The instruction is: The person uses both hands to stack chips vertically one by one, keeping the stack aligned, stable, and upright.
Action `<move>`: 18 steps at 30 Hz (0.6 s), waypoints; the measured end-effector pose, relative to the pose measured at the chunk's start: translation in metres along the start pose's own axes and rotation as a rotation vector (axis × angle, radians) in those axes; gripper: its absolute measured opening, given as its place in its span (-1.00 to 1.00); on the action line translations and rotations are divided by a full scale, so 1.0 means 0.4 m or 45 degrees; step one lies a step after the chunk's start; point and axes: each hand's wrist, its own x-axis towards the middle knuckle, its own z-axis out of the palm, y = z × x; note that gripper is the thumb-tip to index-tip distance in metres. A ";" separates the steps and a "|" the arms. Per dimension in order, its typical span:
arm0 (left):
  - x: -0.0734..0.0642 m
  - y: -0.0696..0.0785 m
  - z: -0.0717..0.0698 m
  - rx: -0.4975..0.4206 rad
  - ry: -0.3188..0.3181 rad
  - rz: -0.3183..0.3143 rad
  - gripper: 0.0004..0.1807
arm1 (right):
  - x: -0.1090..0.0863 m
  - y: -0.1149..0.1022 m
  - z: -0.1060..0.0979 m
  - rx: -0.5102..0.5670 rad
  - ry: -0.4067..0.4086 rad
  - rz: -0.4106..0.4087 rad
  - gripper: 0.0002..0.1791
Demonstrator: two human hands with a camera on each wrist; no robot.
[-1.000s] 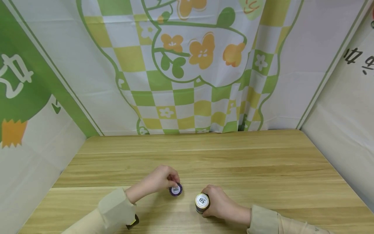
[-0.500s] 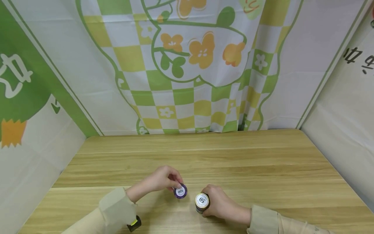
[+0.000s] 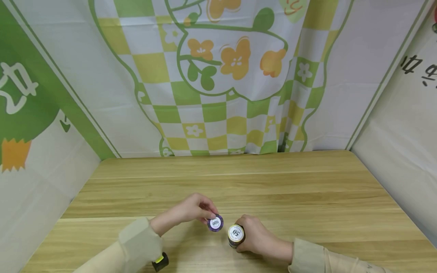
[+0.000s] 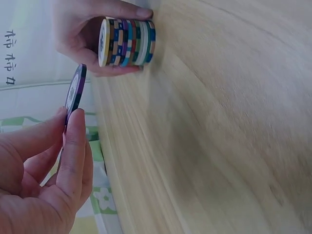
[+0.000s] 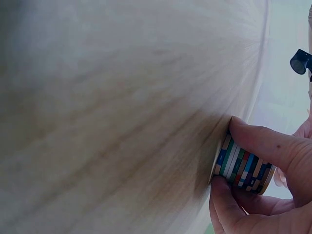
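Observation:
A purple poker chip marked 500 (image 3: 215, 223) is pinched at its edge between the thumb and fingers of my left hand (image 3: 196, 208). In the left wrist view the same poker chip (image 4: 75, 90) is raised off the table, tilted nearly on edge. Just to its right, my right hand (image 3: 256, 236) grips a stack of poker chips (image 3: 236, 234) topped by a yellow-rimmed 50. Several colours of rim show along the stack (image 4: 127, 43) in the left wrist view. The right wrist view has the thumb and fingers round the stack's sides (image 5: 243, 165), its base at the tabletop.
Both hands work over the near middle of a wood-grain table (image 3: 290, 185). A patterned curtain (image 3: 218, 113) hangs along the far edge, with printed cloth walls at left and right. A black wrist camera (image 3: 160, 261) sits below the left sleeve.
My left hand has lifted the purple 500 poker chip and carried it rightward, closer to the stack. The right hand and the stack have stayed in place.

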 end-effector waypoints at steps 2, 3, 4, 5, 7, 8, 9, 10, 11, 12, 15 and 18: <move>0.002 0.002 0.005 -0.038 -0.001 -0.013 -0.88 | 0.000 0.000 -0.001 0.007 -0.008 0.001 -0.50; 0.003 0.002 0.008 -0.057 -0.002 -0.018 -0.87 | 0.000 -0.001 -0.001 0.010 -0.012 0.003 -0.50; 0.004 0.002 0.010 -0.082 -0.006 -0.023 -0.86 | 0.001 -0.001 -0.001 0.013 -0.016 0.005 -0.50; 0.005 0.002 0.013 -0.104 -0.011 -0.027 -0.85 | 0.001 -0.001 -0.002 0.016 -0.019 0.007 -0.49; 0.007 -0.001 0.019 -0.145 -0.022 -0.028 -0.84 | 0.001 -0.001 -0.002 0.017 -0.025 0.013 -0.49; 0.008 -0.002 0.022 -0.160 -0.025 -0.029 -0.84 | 0.002 -0.001 -0.002 0.015 -0.024 0.014 -0.49; 0.009 -0.003 0.025 -0.171 -0.028 -0.029 -0.83 | 0.002 -0.001 -0.002 0.013 -0.023 0.014 -0.49; 0.010 -0.004 0.028 -0.181 -0.028 -0.031 -0.83 | 0.002 -0.001 -0.001 0.009 -0.021 0.013 -0.49; 0.012 -0.005 0.031 -0.185 -0.029 -0.031 -0.83 | 0.002 -0.001 -0.001 0.008 -0.020 0.012 -0.49; 0.013 -0.005 0.034 -0.190 -0.029 -0.033 -0.83 | 0.002 -0.001 -0.002 0.008 -0.020 0.012 -0.50; 0.016 -0.005 0.044 -0.209 -0.020 -0.044 -0.83 | 0.001 -0.002 -0.003 0.006 -0.021 0.017 -0.50; 0.019 -0.005 0.055 -0.221 -0.009 -0.053 -0.83 | 0.000 -0.001 -0.004 0.002 -0.019 0.017 -0.50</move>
